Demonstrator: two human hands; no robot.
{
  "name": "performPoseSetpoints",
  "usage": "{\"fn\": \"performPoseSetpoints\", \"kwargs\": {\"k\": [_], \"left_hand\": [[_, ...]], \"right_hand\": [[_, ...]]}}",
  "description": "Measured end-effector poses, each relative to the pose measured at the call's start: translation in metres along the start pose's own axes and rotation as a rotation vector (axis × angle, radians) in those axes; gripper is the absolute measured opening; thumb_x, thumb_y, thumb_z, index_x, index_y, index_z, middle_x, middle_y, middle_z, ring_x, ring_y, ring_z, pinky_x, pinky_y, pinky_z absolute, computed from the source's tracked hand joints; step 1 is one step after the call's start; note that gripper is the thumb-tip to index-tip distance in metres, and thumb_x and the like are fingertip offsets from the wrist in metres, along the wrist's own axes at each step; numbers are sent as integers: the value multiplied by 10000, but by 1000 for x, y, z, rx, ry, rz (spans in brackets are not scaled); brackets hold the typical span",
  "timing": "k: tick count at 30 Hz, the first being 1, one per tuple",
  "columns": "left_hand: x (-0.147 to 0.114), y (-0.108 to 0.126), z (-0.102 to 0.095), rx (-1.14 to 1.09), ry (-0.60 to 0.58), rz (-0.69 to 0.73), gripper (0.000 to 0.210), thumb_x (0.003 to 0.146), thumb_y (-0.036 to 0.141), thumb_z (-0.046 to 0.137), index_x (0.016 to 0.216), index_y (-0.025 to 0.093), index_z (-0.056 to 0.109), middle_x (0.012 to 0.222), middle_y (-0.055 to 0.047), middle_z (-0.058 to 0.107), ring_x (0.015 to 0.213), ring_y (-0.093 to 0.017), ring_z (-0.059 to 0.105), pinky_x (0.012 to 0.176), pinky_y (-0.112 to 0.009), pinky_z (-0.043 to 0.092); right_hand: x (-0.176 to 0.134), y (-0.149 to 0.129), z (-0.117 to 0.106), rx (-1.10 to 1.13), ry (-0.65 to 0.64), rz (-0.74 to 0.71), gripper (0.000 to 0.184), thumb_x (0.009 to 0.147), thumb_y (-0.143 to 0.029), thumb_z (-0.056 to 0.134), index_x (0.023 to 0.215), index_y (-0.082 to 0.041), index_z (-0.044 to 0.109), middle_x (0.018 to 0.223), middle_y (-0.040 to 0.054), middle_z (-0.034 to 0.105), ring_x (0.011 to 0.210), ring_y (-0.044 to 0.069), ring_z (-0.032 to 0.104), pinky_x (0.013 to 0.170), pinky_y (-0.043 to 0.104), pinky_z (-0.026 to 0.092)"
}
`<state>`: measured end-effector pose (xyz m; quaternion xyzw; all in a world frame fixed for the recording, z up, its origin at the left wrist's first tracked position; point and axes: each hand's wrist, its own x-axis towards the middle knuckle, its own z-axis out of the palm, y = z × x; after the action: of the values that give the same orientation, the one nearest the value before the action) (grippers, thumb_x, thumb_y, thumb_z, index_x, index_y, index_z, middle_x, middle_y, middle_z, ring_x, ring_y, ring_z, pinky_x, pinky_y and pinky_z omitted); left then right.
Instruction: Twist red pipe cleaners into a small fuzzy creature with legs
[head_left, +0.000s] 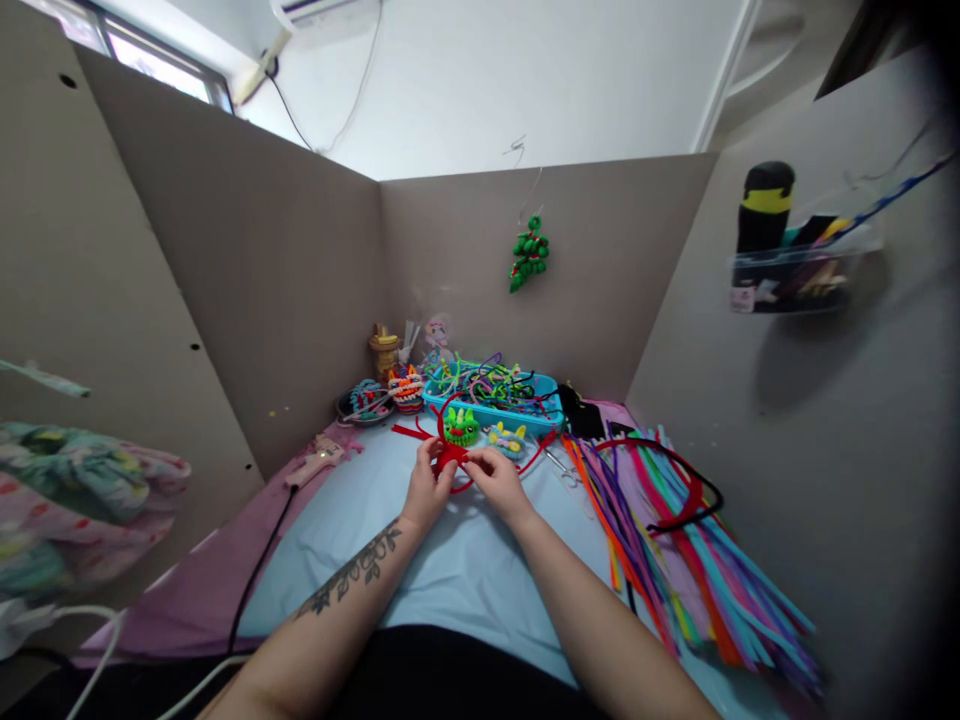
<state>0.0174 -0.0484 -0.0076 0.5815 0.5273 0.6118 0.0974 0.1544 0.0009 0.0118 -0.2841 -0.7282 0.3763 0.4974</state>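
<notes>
From where I stand, the work is all in the middle of the surface [330,580], which is spread with a pale blue cover. The left hand [430,485] and the right hand [496,484] meet over a red fuzzy piece [451,456], both grips closed on it, fingertips pinching from opposite sides. Held that way, I'd judge, one hand can steady it while the other shapes it; the exact finger contact is too small to make out. Loose red strands stick out past the hands, left, right and far, perhaps left long so there is something to bend.

Just beyond the hands sit a green figure [460,428] and, to its right, a yellow-and-blue figure [506,440], set back, it seems, to leave elbow room. Farther off, a blue tray [491,413] corrals a tangle of coloured stems. The long straight stems [675,540] fan out on the right, probably so any colour can be picked out easily. Scissors [561,466] lie between those and the hands, within easy reach. On the left, a pale glue gun [319,462] trails its cord near, well apart from the fluffy materials, which looks sensible for a hot tool.
</notes>
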Motion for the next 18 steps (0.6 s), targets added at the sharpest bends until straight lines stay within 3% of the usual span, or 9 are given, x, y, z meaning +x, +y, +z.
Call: {"fn": "performPoseSetpoints", "kwargs": {"k": [7,11,14,18], "left_hand": [[0,1,0,62,-17,27,417,818,291,518,1195,204,361,1109,-105,534,1014,-190,550,806,-333,479],[1,2,-3,246,51,196,418,781,281,566,1160,194,412,1091,-104,502,1020,-211,513,836,-374,453],[-1,7,-6,394,134,319,302,761,271,590,1041,181,522,997,-87,477,956,-214,495,825,-385,441],[-4,15,-7,506,74,353,217,784,259,562,987,197,610,915,-73,488,876,-202,494,786,-360,435]], "right_hand": [[-2,5,6,15,39,24,123,720,-271,565,679,-172,626,686,13,578,626,135,514,586,241,410],[-1,5,5,-34,85,-5,139,732,-257,536,654,-172,613,658,6,561,622,133,505,581,236,395],[0,3,3,-71,117,-17,153,739,-251,521,649,-172,616,642,3,549,609,130,493,574,238,385],[-1,3,4,-85,122,-29,151,746,-245,515,666,-174,622,654,9,557,617,133,494,579,240,392]]}}
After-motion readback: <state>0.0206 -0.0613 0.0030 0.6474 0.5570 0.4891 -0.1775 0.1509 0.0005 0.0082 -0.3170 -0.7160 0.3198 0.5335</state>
